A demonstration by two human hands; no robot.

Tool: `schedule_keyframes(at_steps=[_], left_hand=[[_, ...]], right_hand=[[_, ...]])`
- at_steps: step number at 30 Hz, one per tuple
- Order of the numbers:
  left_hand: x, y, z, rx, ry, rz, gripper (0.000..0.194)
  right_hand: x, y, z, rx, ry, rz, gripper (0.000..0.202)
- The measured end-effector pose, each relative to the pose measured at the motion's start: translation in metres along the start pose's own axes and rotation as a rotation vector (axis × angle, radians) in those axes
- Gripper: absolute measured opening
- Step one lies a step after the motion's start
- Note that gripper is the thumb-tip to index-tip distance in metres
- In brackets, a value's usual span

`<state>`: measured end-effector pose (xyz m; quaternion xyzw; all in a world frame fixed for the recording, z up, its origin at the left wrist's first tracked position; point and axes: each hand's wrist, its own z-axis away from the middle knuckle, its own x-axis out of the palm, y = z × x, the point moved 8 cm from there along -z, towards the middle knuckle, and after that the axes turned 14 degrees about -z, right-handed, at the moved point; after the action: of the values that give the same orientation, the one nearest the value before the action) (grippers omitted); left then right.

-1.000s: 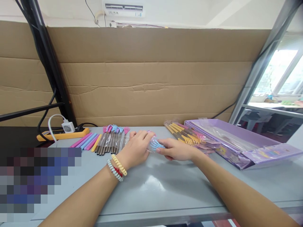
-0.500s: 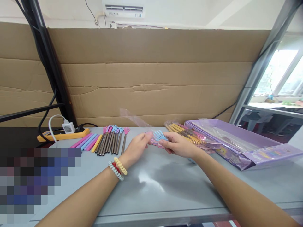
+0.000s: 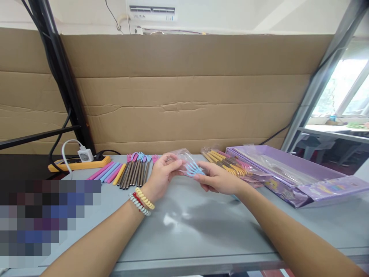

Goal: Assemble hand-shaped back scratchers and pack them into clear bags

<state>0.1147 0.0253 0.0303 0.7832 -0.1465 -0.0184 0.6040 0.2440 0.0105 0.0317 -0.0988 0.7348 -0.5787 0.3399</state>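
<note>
My right hand (image 3: 219,178) is closed around a back scratcher with a light-blue hand-shaped head (image 3: 193,169). The head points left, and most of the handle is hidden behind my palm and wrist. My left hand (image 3: 162,175) pinches a clear plastic bag (image 3: 181,154), whose film lies around the blue head. Left of my hands is a row of back scratchers (image 3: 134,173) with dark metal shafts and pink, purple and blue heads. Beside them lie several coloured tubes (image 3: 108,172). Bagged back scratchers (image 3: 223,162) with yellow and pink heads are piled beyond my right hand.
A purple open box (image 3: 302,165) with clear bags inside stands at the right. An orange power strip (image 3: 77,164) with a white plug sits at the back left. Cardboard (image 3: 190,92) walls the back of the grey table (image 3: 201,234). A black post rises at the left.
The plastic bag has come down from trailing behind my left hand to lying over the blue head. My left hand has shifted slightly left and its fingers have curled on the film.
</note>
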Motion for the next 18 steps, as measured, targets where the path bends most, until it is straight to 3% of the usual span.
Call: schedule_keyframes(at_steps=[6, 11, 15, 18], left_hand=[[0.007, -0.001, 0.002, 0.017, -0.083, -0.121, 0.026], [0.012, -0.007, 0.003, -0.001, -0.118, -0.164, 0.033], [0.008, -0.003, 0.003, 0.008, -0.050, -0.170, 0.034], [-0.003, 0.007, 0.000, 0.048, 0.055, -0.101, 0.036]], right_hand=[[0.000, 0.003, 0.000, 0.030, 0.077, -0.039, 0.068], [-0.003, 0.002, -0.002, -0.025, 0.176, -0.060, 0.074], [-0.005, 0.000, -0.003, -0.047, 0.208, -0.023, 0.072], [-0.008, 0.006, -0.003, 0.036, 0.157, 0.056, 0.061]])
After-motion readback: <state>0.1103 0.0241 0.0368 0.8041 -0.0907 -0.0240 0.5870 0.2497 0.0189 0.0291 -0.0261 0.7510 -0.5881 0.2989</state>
